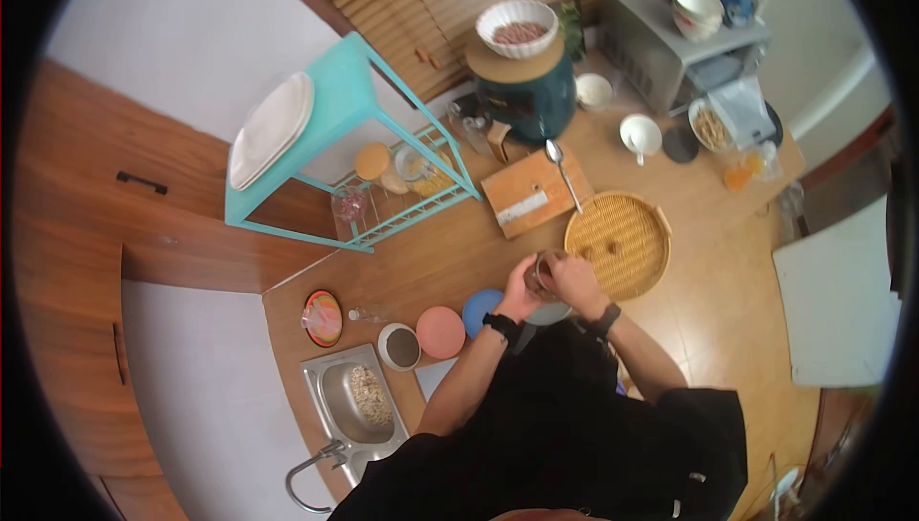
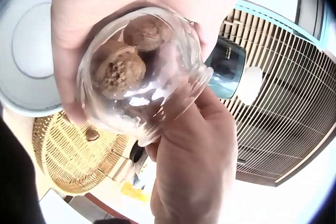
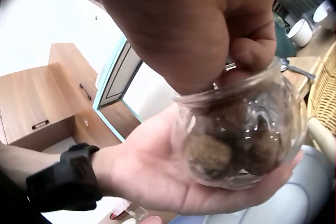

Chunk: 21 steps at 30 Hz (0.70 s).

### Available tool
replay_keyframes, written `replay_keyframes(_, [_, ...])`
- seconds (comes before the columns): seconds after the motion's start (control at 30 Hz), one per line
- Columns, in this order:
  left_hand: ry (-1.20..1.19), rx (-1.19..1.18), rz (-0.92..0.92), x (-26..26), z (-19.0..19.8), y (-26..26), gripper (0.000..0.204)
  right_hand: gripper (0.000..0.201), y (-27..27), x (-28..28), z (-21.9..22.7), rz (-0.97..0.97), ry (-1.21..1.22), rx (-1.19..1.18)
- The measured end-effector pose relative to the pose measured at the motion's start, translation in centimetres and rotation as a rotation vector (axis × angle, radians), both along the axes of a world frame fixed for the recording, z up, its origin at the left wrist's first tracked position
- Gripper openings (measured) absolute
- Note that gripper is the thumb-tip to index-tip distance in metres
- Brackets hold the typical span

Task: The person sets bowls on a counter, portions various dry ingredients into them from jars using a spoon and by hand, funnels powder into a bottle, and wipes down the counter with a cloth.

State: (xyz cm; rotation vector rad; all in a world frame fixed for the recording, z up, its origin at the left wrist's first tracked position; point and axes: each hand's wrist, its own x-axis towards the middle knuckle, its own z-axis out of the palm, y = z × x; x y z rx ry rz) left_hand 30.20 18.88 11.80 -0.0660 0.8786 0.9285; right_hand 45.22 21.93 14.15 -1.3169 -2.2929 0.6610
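My left hand, with a black watch at the wrist, cradles a round clear glass jar from below, thumb and fingers curled round its sides. Several rough, brown, rounded lumps show through the glass. From above, my right hand reaches its bent fingers into the jar's mouth; I cannot tell whether they pinch a lump. Close to the right hand lies a round woven bamboo basket, with a similar brown lump in it. Below the jar is a pale lidded container.
A wooden board with a metal spoon sits beyond the hands. Blue and pink round lids stand left, near a bowl of dark grains and the sink. A turquoise rack rises at the back left.
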Motion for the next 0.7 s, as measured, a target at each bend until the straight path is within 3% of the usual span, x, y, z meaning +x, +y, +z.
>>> replay_keyframes(0.07, [-0.04, 0.03, 0.004, -0.1, -1.1, 0.1, 0.038, 0.03, 0.2, 0.6, 1.2, 0.002, 0.036, -0.01])
replay_keyframes(0.13, [-0.014, -0.001, -0.007, 0.0, 0.5, 0.2, 0.043, 0.025, -0.1, 1.7, 2.7, 0.006, 0.065, 0.008])
replay_keyframes(0.2, [-0.02, -0.016, 0.008, -0.3, 0.6, 0.4, 0.048, 0.025, 0.0, 2.6, 3.6, -0.2, 0.159, 0.001])
replay_keyframes(0.27, [-0.069, 0.003, 0.0, -0.8, 0.0, 0.5, 0.05, 0.027, 0.8, 4.3, 2.0, -0.279, 0.182, 0.004])
replay_keyframes(0.4, [-0.031, -0.049, -0.057, -0.4, -0.1, 0.5, 0.05, 0.024, 1.1, 7.6, -1.4, -0.516, -0.021, -0.031])
replay_keyframes(0.47, [-0.009, -0.075, -0.079, 0.0, -0.1, 0.9, 0.051, 0.023, 0.6, 6.8, 0.5, -0.316, 0.081, 0.11])
replay_keyframes(0.5, [-0.016, -0.06, -0.099, 0.1, -0.2, 1.0, 0.051, 0.026, 0.3, 6.3, 0.5, -0.153, 0.112, 0.067])
replay_keyframes(0.53, [-0.02, -0.04, -0.116, 0.1, -0.1, 1.1, 0.05, 0.026, -0.2, 5.4, 0.9, -0.159, 0.114, 0.066])
replay_keyframes(0.6, [0.037, 0.008, -0.161, 0.3, -1.1, 1.2, 0.051, 0.033, -1.3, 3.4, 1.8, 0.009, 0.012, -0.028])
replay_keyframes(0.63, [0.092, 0.056, -0.202, 0.5, -0.8, 1.5, 0.051, 0.033, -1.1, 2.7, 2.1, 0.006, 0.015, -0.023])
replay_keyframes(0.7, [0.1, 0.025, -0.209, 0.5, -0.1, 1.7, 0.051, 0.034, -0.8, 1.9, 2.3, -0.051, -0.161, -0.241])
